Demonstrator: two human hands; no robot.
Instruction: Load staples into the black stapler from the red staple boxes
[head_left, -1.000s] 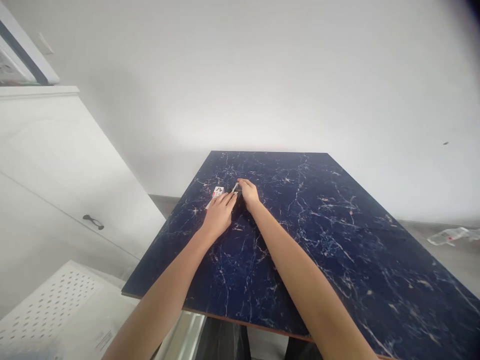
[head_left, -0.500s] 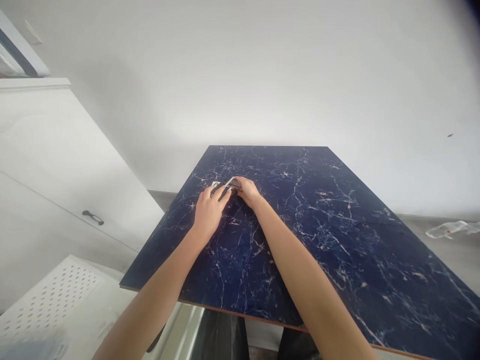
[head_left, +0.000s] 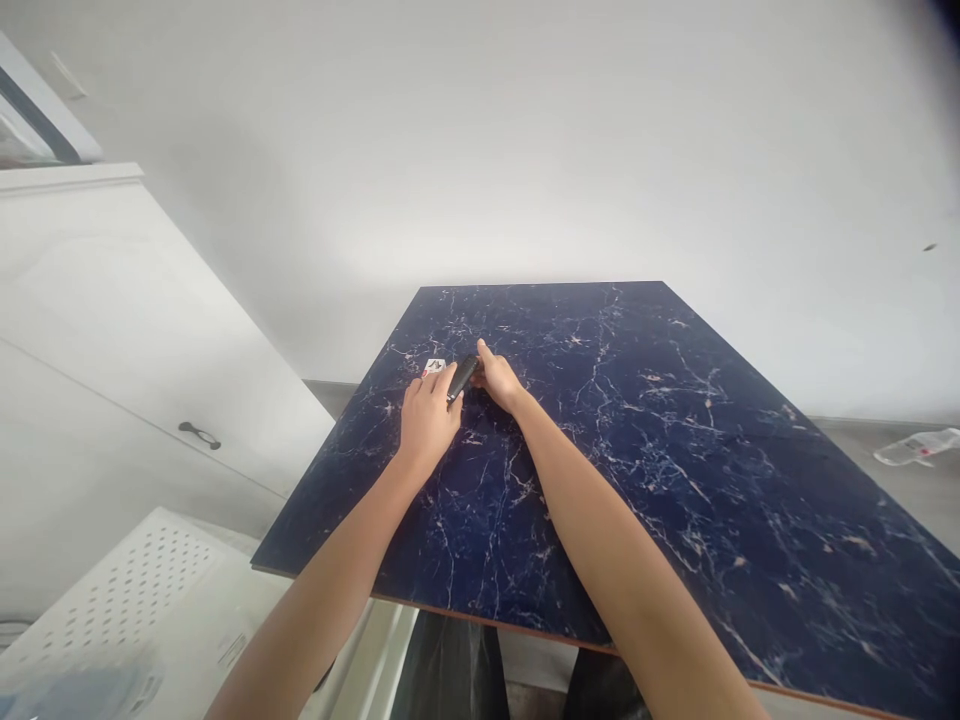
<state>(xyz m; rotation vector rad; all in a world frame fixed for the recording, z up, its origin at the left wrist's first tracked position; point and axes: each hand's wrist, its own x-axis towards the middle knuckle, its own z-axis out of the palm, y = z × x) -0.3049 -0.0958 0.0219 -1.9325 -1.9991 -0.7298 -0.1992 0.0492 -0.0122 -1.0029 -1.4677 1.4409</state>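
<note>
Between my two hands is a small black oblong object (head_left: 463, 378), tilted with its upper end to the right. My left hand (head_left: 430, 410) is closed on its lower left side, the fingers partly covering it. On its right side, the curled fingers of my right hand (head_left: 498, 380) meet its edge, while the thumb sticks up free of it. A small white card-like piece (head_left: 433, 367) with black and red marks shows just beyond my left fingers; its lower part is hidden. Both hands are low over a dark blue marble-patterned tabletop (head_left: 645, 480).
A white wall (head_left: 540, 140) rises behind the table. To the left stand a white cabinet (head_left: 135, 340) with a dark handle and, lower, a white perforated container (head_left: 127, 580). Clear plastic packaging (head_left: 916, 447) lies beyond the table's right edge.
The object has turned: its silvery edge and greyish face showed before, now a black face. My right thumb has lifted off it. More of the marked white piece is visible.
</note>
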